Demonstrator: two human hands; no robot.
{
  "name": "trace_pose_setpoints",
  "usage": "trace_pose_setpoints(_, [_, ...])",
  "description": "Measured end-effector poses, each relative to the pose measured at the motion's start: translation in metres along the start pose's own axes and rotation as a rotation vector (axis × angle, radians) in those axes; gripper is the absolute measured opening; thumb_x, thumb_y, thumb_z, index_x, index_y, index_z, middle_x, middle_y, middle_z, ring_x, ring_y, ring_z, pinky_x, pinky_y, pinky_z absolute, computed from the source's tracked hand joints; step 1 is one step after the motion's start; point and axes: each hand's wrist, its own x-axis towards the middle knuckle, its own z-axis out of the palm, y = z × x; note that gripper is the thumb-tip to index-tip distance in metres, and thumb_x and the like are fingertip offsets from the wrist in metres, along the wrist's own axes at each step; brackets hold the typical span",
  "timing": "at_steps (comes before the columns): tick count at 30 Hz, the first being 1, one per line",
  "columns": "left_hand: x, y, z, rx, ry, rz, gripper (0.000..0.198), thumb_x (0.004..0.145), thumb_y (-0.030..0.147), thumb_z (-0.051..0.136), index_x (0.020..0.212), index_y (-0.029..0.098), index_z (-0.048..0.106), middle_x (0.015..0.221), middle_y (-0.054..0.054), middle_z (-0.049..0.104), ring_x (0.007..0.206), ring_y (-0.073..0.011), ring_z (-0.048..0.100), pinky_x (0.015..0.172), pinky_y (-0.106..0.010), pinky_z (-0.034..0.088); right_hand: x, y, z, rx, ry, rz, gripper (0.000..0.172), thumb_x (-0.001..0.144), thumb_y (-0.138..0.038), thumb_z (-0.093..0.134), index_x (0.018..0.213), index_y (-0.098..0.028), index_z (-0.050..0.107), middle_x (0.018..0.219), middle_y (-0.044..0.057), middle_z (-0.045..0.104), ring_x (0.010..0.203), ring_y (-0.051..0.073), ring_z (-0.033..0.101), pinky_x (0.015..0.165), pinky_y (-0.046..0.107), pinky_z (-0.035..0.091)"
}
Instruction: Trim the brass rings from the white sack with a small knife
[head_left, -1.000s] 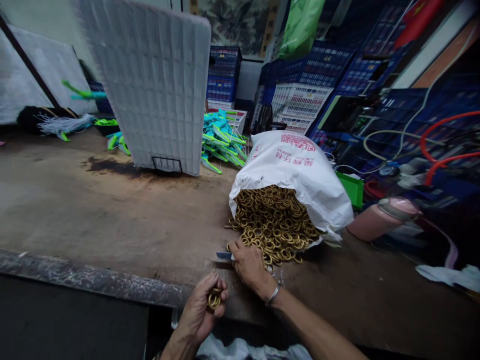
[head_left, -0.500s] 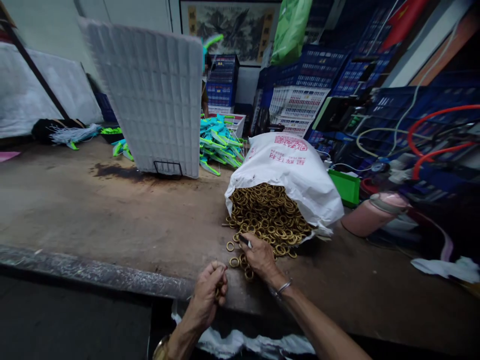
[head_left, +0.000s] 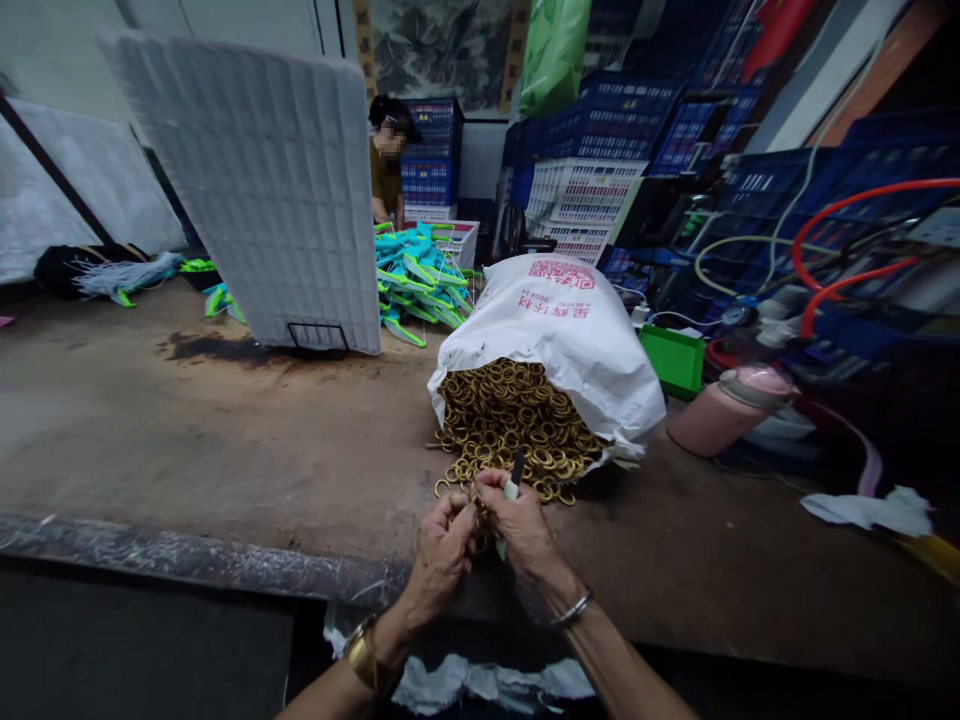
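Gold-coloured rings (head_left: pixel 517 400) spill from the mouth of a white woven sack (head_left: pixel 570 315) onto the table. Just in front of this pile, my left hand (head_left: pixel 441 548) is closed, pinching a ring at its fingertips. My right hand (head_left: pixel 526 530) is beside it, thumb and forefinger meeting the left fingertips at the same small ring. A slim knife-like tool (head_left: pixel 514 483), dark at one end and pale in the middle, is tucked in the right hand and points up. My fingers partly hide the ring and the loose rings behind them.
A tall white ribbed panel (head_left: pixel 262 190) stands in a wire holder on the left. Behind it are teal-and-green plastic pieces (head_left: pixel 424 280) and a co-worker (head_left: pixel 386 180). On the right are a pink bottle (head_left: pixel 731 410), a green tray (head_left: pixel 673 360) and orange hoses (head_left: pixel 814 250).
My right hand has drawn back from the loose rings to meet my left hand, which moved up and slightly right. The tool now points upward. The view has shifted, showing more of the co-worker.
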Motion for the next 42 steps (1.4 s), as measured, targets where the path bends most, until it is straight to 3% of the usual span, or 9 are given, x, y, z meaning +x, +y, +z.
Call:
trace_pose_setpoints(5, [-0.002, -0.007, 0.000, -0.011, 0.022, 0.010, 0.037, 0.067, 0.052, 0.058, 0.064, 0.019, 0.042, 0.041, 0.010, 0.040, 0.032, -0.0032, 0.030, 0.032, -0.014, 0.025, -0.001, 0.009, -0.007, -0.098, 0.020, -0.043, 0.026, 0.059, -0.034, 0.065, 0.074, -0.014, 0.059, 0.061, -0.002, 0.055, 0.052, 0.008, 0.043, 0.049, 0.020, 0.034])
trace_pose_setpoints(15, [0.008, -0.016, -0.004, -0.032, 0.064, -0.009, 0.032, 0.070, 0.048, 0.058, 0.070, 0.018, 0.047, 0.049, 0.008, 0.043, 0.036, -0.0044, 0.033, 0.034, -0.015, 0.026, -0.003, 0.006, -0.017, -0.440, 0.001, -0.227, 0.028, 0.072, -0.042, 0.050, 0.068, -0.016, 0.059, 0.060, -0.001, 0.052, 0.056, 0.011, 0.042, 0.053, 0.022, 0.034])
trace_pose_setpoints(23, [0.003, -0.009, -0.003, 0.129, -0.009, 0.265, 0.020, 0.077, 0.033, 0.052, 0.066, 0.016, 0.055, 0.059, 0.003, 0.052, 0.052, -0.0076, 0.045, 0.051, -0.018, 0.037, -0.007, 0.008, -0.011, -0.348, -0.114, -0.065, 0.037, 0.075, -0.050, 0.045, 0.055, -0.019, 0.043, 0.045, -0.007, 0.034, 0.042, 0.007, 0.029, 0.043, 0.021, 0.027])
trace_pose_setpoints(25, [0.001, -0.007, -0.003, 0.118, -0.031, 0.235, 0.019, 0.076, 0.033, 0.052, 0.069, 0.016, 0.055, 0.061, 0.003, 0.053, 0.052, -0.0074, 0.045, 0.051, -0.018, 0.037, -0.006, 0.009, -0.011, -0.362, -0.105, -0.076, 0.035, 0.074, -0.049, 0.047, 0.055, -0.019, 0.044, 0.046, -0.007, 0.036, 0.043, 0.008, 0.032, 0.044, 0.020, 0.029])
trace_pose_setpoints(32, [0.001, -0.005, -0.007, 0.018, -0.030, -0.079, 0.027, 0.072, 0.045, 0.054, 0.072, 0.018, 0.048, 0.053, 0.007, 0.045, 0.036, -0.0035, 0.033, 0.033, -0.015, 0.023, -0.004, 0.011, -0.013, -0.571, -0.135, -0.192, 0.031, 0.075, -0.044, 0.048, 0.061, -0.017, 0.050, 0.051, -0.004, 0.048, 0.050, 0.009, 0.041, 0.051, 0.020, 0.035])
trace_pose_setpoints(42, [-0.010, -0.004, -0.016, -0.274, -0.155, -0.107, 0.028, 0.074, 0.042, 0.057, 0.075, 0.017, 0.045, 0.061, 0.006, 0.047, 0.039, -0.0016, 0.035, 0.035, -0.012, 0.023, -0.005, 0.018, -0.010, -0.424, -0.234, -0.098, 0.031, 0.076, -0.044, 0.047, 0.061, -0.018, 0.048, 0.050, -0.006, 0.044, 0.048, 0.009, 0.041, 0.048, 0.020, 0.033])
